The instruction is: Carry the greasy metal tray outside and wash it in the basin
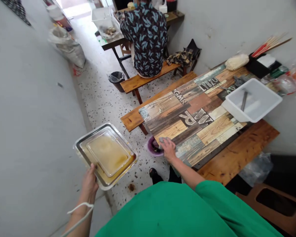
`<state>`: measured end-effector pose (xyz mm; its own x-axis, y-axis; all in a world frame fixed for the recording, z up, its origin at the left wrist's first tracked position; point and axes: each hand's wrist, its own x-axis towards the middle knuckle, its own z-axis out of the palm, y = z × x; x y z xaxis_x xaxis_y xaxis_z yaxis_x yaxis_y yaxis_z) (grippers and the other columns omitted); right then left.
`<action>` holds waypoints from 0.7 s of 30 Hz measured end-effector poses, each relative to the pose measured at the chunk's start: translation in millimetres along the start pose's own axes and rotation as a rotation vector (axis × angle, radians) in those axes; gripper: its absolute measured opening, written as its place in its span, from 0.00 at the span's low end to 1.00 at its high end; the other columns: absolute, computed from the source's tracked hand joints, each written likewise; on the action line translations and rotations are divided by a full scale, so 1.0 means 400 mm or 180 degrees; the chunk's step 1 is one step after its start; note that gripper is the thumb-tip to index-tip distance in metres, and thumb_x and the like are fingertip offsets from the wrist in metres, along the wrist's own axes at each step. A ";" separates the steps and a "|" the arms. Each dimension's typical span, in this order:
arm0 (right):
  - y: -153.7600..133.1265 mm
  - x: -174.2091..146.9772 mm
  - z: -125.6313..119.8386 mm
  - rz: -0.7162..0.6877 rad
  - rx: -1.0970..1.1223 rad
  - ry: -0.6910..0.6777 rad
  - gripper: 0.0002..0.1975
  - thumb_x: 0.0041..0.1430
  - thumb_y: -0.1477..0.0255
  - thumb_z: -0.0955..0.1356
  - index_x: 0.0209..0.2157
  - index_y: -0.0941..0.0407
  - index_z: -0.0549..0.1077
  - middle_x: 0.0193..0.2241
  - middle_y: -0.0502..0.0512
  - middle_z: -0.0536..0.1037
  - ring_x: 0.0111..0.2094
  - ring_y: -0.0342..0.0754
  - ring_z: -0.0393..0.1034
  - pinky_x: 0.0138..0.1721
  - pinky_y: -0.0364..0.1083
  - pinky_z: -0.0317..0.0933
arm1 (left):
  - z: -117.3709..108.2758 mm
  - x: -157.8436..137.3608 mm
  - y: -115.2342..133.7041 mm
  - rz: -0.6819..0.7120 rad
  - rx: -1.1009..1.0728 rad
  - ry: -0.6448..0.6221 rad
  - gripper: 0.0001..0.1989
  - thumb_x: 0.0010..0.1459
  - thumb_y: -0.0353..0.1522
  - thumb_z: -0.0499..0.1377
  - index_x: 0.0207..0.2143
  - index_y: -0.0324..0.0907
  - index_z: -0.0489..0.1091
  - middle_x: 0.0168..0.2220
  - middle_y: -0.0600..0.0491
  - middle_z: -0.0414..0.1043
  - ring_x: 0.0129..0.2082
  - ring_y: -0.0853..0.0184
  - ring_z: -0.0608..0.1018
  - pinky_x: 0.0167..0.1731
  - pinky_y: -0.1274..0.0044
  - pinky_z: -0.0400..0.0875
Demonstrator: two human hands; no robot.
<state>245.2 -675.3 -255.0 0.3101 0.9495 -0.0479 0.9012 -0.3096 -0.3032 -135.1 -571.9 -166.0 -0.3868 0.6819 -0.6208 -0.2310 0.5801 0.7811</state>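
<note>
Worktop (199,102), wood-patterned, runs from the centre of the frame to the upper right. Left hand (90,181), lower left of the frame, grips the tray (93,135) at its near side and holds it over the floor (96,95), well apart from the worktop. Seen from above, the tray is nearly square; no long axis stands out. Right hand (169,148), centre of the frame, has its fingers bent around what appears to be a grey cloth (161,141), at the worktop's near left corner. Purple bin (150,146) stands just left of this hand, between tray and worktop, and nearer the right hand than the left.

Containers: tray carries amber liquid (120,161), darkest toward its right corner. Purple bin has dark contents, not identifiable. White tub (233,110), right of the frame, contains one grey tool (244,100), type undetermined. Black box (255,67), upper right, has red sticks (263,47) beside it or in it; cannot tell which.
</note>
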 end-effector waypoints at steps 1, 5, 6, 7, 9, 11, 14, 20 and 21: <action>-0.026 -0.010 0.009 -0.0063 0.0017 -0.0044 0.15 0.60 0.69 0.63 0.45 0.52 0.77 0.50 0.56 0.75 0.56 0.52 0.63 0.50 0.48 0.58 | -0.002 0.000 0.004 0.0034 -0.0004 -0.0017 0.10 0.63 0.28 0.53 0.41 0.40 0.73 0.31 0.55 0.79 0.39 0.66 0.81 0.46 0.74 0.76; 0.155 -0.011 -0.131 0.0388 -0.0068 0.0076 0.14 0.62 0.67 0.65 0.48 0.55 0.73 0.52 0.57 0.73 0.52 0.51 0.65 0.53 0.54 0.58 | -0.010 0.004 0.026 0.0109 0.0074 -0.0002 0.11 0.64 0.30 0.52 0.43 0.41 0.72 0.34 0.55 0.79 0.42 0.65 0.80 0.46 0.73 0.75; 0.241 -0.010 -0.189 0.0647 -0.0116 0.0171 0.16 0.63 0.65 0.65 0.49 0.56 0.71 0.53 0.59 0.71 0.52 0.52 0.65 0.53 0.57 0.58 | -0.014 0.005 0.032 0.0100 0.0112 -0.0013 0.11 0.64 0.30 0.51 0.43 0.41 0.72 0.34 0.55 0.79 0.43 0.65 0.80 0.47 0.73 0.75; 0.322 -0.013 -0.241 0.0904 -0.0160 0.0263 0.17 0.63 0.64 0.65 0.51 0.57 0.70 0.53 0.60 0.70 0.52 0.53 0.65 0.53 0.58 0.58 | -0.018 0.007 0.038 0.0087 0.0147 -0.0021 0.11 0.64 0.30 0.51 0.43 0.41 0.72 0.34 0.55 0.79 0.43 0.64 0.79 0.47 0.73 0.75; 0.428 -0.036 -0.302 0.1279 -0.0209 0.0370 0.19 0.63 0.65 0.65 0.52 0.57 0.68 0.54 0.60 0.68 0.53 0.55 0.64 0.53 0.60 0.57 | -0.026 0.008 0.048 0.0075 0.0207 -0.0027 0.11 0.64 0.30 0.51 0.43 0.40 0.72 0.35 0.56 0.78 0.44 0.65 0.79 0.47 0.73 0.75; 0.415 -0.088 -0.280 0.1388 -0.0182 0.0343 0.18 0.62 0.70 0.64 0.53 0.58 0.68 0.56 0.61 0.67 0.56 0.58 0.60 0.54 0.61 0.55 | -0.034 0.006 0.056 0.0085 0.0255 -0.0001 0.11 0.64 0.30 0.51 0.44 0.40 0.72 0.36 0.55 0.78 0.45 0.65 0.78 0.47 0.73 0.75; 0.201 -0.196 -0.129 0.1176 -0.0030 0.0149 0.22 0.59 0.80 0.60 0.53 0.56 0.72 0.60 0.64 0.65 0.60 0.61 0.53 0.55 0.62 0.51 | -0.041 0.000 0.064 0.0119 0.0289 0.0004 0.12 0.64 0.31 0.51 0.45 0.40 0.71 0.36 0.54 0.78 0.44 0.63 0.79 0.46 0.72 0.75; -0.034 -0.225 0.045 0.0678 0.0211 -0.0061 0.26 0.55 0.78 0.61 0.53 0.45 0.73 0.58 0.48 0.69 0.58 0.52 0.58 0.55 0.50 0.53 | -0.053 0.004 0.081 0.0077 0.0249 -0.0175 0.12 0.64 0.30 0.50 0.46 0.40 0.71 0.33 0.54 0.78 0.41 0.65 0.80 0.45 0.74 0.76; 0.004 -0.218 0.026 0.0860 0.0148 0.0032 0.27 0.57 0.78 0.59 0.56 0.49 0.71 0.59 0.53 0.68 0.58 0.53 0.57 0.56 0.52 0.53 | -0.056 0.010 0.083 0.0041 0.0228 -0.0211 0.13 0.64 0.30 0.50 0.46 0.40 0.71 0.32 0.55 0.78 0.40 0.65 0.80 0.45 0.74 0.76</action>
<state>216.7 -758.2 -261.1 0.5407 0.8321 -0.1236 0.7706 -0.5488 -0.3240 -164.2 -559.8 -141.1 -0.3288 0.7162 -0.6155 -0.1609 0.5998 0.7838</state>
